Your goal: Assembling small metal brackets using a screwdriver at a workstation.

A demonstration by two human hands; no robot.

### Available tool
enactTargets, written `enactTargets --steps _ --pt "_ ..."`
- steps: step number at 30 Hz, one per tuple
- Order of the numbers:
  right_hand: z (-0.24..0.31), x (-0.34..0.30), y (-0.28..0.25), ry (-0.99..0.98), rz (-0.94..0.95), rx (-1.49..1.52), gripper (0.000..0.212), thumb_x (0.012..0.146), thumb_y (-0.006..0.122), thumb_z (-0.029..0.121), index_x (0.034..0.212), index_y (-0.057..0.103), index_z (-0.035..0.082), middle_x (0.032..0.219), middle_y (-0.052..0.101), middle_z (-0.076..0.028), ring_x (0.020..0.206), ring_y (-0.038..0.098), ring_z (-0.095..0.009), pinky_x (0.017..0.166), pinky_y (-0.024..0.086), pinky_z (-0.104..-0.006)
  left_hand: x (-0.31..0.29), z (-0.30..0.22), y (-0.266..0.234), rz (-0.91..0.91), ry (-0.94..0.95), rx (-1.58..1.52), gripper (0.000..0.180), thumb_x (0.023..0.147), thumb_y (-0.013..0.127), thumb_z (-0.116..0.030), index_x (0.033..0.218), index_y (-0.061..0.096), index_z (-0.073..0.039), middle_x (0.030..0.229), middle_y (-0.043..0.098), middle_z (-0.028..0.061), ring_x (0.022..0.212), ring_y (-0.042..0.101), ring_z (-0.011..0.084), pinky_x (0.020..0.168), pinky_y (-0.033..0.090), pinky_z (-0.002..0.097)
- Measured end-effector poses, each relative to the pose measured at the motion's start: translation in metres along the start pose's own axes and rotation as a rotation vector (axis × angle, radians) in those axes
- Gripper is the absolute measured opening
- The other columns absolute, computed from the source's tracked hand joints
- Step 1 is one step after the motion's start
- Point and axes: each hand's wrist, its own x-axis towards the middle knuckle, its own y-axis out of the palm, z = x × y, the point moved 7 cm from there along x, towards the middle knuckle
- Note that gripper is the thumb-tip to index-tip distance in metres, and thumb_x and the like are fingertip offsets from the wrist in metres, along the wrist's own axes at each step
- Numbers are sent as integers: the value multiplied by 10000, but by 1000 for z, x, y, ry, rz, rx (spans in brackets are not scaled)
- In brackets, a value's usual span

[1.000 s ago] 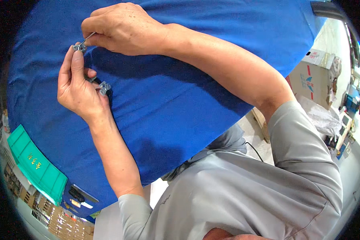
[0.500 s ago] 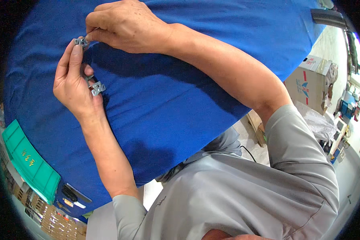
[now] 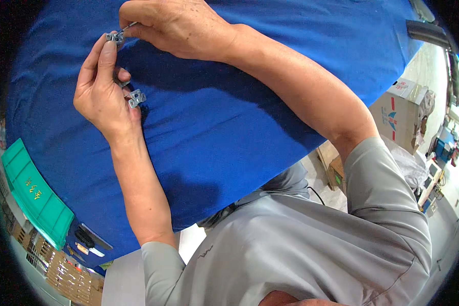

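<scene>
My left hand is closed, pinching a small silvery metal fitting between thumb and fingertips. A second bracket-like metal end, with holes in it, sticks out by the palm under the curled fingers. Whether the two ends belong to one piece is hidden by the hand. My right hand is closed in a pinch on a thin metal rod, whose tip meets the fitting. The rod's other end is out of sight in the fingers. Both hands are above a blue cloth.
On the left stands a green plastic tray. Beside it lie a black object and small pale items on the cloth's corner. A cardboard box stands on the right beyond the cloth's edge. A dark bar is at the upper right.
Both hands, with the metal fitting, appear higher and slightly to the right in the view. More of the thin rod shows between the right fingers and the fitting.
</scene>
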Motion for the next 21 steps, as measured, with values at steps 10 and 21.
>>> enactTargets --steps 10,21 --pt "2 1 1 17 36 -24 109 850 635 78 857 530 48 828 527 -122 816 561 -325 715 468 -422 1 0 -2 -19 74 -17 206 866 755 -71 1053 732 10 860 732 76 510 530 49 410 337 147" --pt "-1 1 -3 100 33 92 130 880 641 109 836 542 38 818 536 -130 755 561 -326 658 463 -435 -4 -8 1 -55 181 35 209 863 756 -66 1050 728 22 858 733 87 499 528 57 415 349 152"
